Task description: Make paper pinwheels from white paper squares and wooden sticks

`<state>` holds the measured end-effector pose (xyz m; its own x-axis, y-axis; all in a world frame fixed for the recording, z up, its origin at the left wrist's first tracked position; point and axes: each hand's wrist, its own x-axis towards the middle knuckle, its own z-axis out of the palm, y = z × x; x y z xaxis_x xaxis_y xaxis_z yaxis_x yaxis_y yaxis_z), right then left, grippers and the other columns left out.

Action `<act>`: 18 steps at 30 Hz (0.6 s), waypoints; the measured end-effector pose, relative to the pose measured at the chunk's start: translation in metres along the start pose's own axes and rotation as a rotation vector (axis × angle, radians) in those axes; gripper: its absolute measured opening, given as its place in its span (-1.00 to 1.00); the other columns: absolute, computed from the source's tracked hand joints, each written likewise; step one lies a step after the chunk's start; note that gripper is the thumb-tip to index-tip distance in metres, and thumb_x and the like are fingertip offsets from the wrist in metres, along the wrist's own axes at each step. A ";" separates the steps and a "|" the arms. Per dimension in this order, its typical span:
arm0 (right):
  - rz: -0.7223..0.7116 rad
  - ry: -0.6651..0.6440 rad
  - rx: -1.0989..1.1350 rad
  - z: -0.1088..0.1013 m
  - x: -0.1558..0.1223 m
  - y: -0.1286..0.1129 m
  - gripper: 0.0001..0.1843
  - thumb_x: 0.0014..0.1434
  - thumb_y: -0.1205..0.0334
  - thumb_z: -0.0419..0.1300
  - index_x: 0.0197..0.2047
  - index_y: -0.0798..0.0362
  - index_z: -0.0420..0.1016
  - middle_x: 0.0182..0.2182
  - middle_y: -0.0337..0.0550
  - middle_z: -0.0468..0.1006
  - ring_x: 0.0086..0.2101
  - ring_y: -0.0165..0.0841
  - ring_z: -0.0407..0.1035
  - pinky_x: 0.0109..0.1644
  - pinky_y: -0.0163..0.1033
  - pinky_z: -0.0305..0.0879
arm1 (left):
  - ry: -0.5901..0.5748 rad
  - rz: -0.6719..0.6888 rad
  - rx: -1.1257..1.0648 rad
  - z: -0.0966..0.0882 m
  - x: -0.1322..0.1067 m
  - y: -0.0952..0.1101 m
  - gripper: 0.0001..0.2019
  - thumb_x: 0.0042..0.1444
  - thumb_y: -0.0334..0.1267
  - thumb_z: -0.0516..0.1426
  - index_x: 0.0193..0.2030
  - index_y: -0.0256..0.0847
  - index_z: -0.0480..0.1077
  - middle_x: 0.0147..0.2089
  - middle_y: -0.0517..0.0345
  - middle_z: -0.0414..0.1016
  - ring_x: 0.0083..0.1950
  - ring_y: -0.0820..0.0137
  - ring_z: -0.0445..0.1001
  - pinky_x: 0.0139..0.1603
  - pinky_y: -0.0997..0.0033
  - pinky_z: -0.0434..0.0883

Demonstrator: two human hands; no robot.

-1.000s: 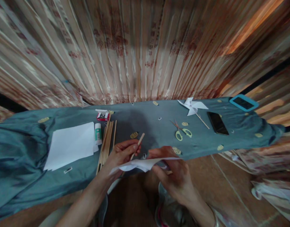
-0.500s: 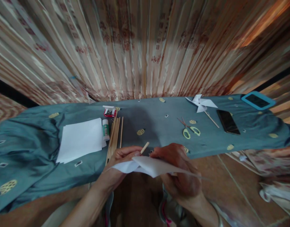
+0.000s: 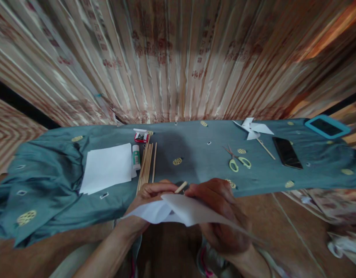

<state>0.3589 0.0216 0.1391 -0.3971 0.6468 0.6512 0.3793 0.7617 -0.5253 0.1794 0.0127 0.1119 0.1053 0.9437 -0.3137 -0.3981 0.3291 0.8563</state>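
Observation:
My left hand [image 3: 150,195] is closed around a thin wooden stick [image 3: 181,187] whose tip pokes up between my two hands. A white folded paper [image 3: 178,210] lies across both hands and hides most of the stick. My right hand [image 3: 221,208] is closed on the paper's right side, fingers pinching near the stick's tip. Both hands hover at the near edge of a table draped in teal cloth [image 3: 195,154].
On the cloth lie a stack of white paper [image 3: 108,168], a glue stick [image 3: 136,156], a bundle of wooden sticks [image 3: 147,164], a small red box [image 3: 141,136], scissors [image 3: 237,160], a finished white pinwheel [image 3: 253,129], a black phone [image 3: 287,152] and a blue-cased device [image 3: 327,126]. A patterned curtain hangs behind.
The paper has swung up over the stick and now covers more of it. My hands have drawn closer together, and the view has shifted slightly left.

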 end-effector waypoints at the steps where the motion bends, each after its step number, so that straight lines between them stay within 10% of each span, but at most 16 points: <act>1: 0.012 -0.018 -0.002 0.000 0.000 0.000 -0.57 0.22 0.37 0.07 0.15 -0.13 0.28 -0.25 -0.19 0.57 -0.27 -0.29 0.46 -0.15 -0.12 0.37 | -0.003 -0.002 0.013 -0.001 0.000 0.000 -0.82 -0.24 -0.13 0.39 -0.51 -0.18 0.62 -0.42 0.11 0.47 -0.45 0.46 0.36 -0.48 0.53 0.25; 18: -0.096 0.046 0.069 0.012 0.015 -0.019 -0.50 0.17 0.45 0.11 0.16 -0.06 0.28 -0.28 -0.18 0.58 -0.30 -0.31 0.46 -0.19 -0.15 0.36 | 0.039 0.035 -0.040 -0.016 -0.013 0.003 -0.80 -0.20 -0.08 0.37 -0.49 -0.15 0.61 -0.44 0.12 0.49 -0.48 0.44 0.34 -0.51 0.49 0.25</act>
<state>0.3358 0.0167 0.1521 -0.3899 0.5693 0.7238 0.2824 0.8221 -0.4944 0.1627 0.0009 0.1119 0.0549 0.9523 -0.3003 -0.4372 0.2933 0.8502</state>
